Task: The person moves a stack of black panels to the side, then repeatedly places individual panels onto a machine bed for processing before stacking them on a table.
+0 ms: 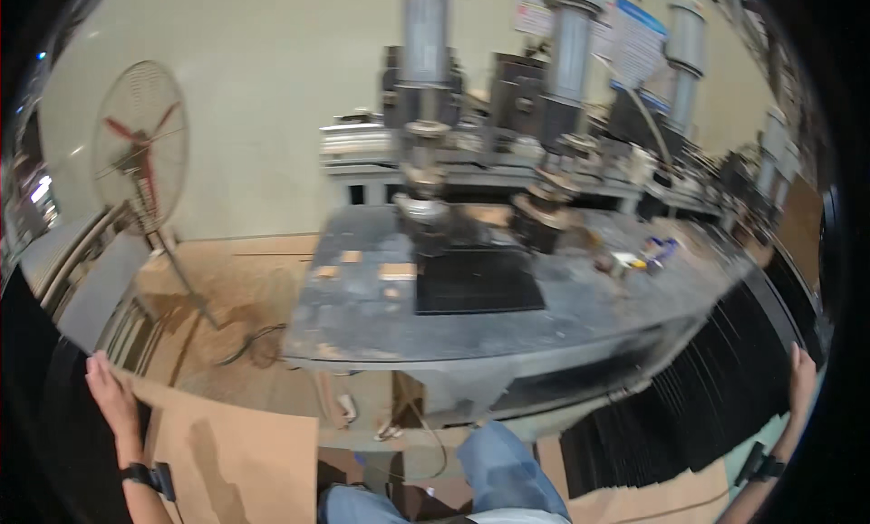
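My left hand [114, 403] is at the far left, fingers stretched out, beside a dark stack at the rim of the view and above a tan board [245, 442]. I see nothing gripped in it. At the far right my right hand [801, 379] is raised next to a long fanned row of thin black panels [680, 397]. Its fingers are blurred, and whether they touch a panel cannot be made out. A single black panel [478, 293] lies flat on the grey machine table [353, 329] in front of me, under the machine heads.
Upright grey cylinders [426, 35] stand over the table on a machine frame. Small wooden pieces [397, 271] lie on the table's left, a blue and yellow item [657, 252] on its right. A standing fan [140, 144] is at the left wall. A cable [249, 343] lies on the floor.
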`<state>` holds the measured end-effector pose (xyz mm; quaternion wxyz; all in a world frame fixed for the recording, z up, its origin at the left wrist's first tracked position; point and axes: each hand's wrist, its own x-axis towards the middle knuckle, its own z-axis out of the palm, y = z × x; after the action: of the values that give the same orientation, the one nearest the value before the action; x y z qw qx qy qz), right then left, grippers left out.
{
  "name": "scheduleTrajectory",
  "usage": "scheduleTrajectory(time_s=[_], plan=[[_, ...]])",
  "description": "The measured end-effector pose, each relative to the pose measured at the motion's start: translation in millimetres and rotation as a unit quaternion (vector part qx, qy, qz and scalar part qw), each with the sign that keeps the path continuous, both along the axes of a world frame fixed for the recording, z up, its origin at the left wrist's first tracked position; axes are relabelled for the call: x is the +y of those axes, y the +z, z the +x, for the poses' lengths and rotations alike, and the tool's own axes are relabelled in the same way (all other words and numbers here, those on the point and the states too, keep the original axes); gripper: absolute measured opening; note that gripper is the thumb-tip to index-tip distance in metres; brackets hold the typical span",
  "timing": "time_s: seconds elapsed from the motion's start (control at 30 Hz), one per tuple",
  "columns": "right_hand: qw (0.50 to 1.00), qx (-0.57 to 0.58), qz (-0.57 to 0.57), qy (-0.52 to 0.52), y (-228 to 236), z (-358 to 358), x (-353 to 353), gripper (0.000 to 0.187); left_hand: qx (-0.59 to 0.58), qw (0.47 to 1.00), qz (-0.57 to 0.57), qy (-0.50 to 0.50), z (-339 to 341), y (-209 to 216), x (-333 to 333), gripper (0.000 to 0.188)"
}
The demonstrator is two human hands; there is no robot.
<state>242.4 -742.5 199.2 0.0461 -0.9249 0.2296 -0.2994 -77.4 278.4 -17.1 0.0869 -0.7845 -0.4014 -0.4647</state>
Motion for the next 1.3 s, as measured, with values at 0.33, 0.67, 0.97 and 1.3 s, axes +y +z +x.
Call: scheduleTrajectory(time_s=[0.33,0.67,0.97,1.3], plan=[[0.964,-0.090,-0.185,0.167,-35,-15,46,0.043,0.282,0.801,-0.039,-0.527,465,-24,-413,0.068],[0.790,-0.169,-0.220,0.547,-42,112,237,0.022,0.275,0.809,0.040,-0.518,391,-45,-444,0.057],[0.765,-0.038,-0.117,0.632,-233,241,365,0.035,0.258,0.789,0.209,-0.517,179,30,-363,0.030],[0.699,0.082,-0.030,0.710,-269,305,393,0.049,0.347,0.907,0.226,-0.080,-24,100,-241,0.031]])
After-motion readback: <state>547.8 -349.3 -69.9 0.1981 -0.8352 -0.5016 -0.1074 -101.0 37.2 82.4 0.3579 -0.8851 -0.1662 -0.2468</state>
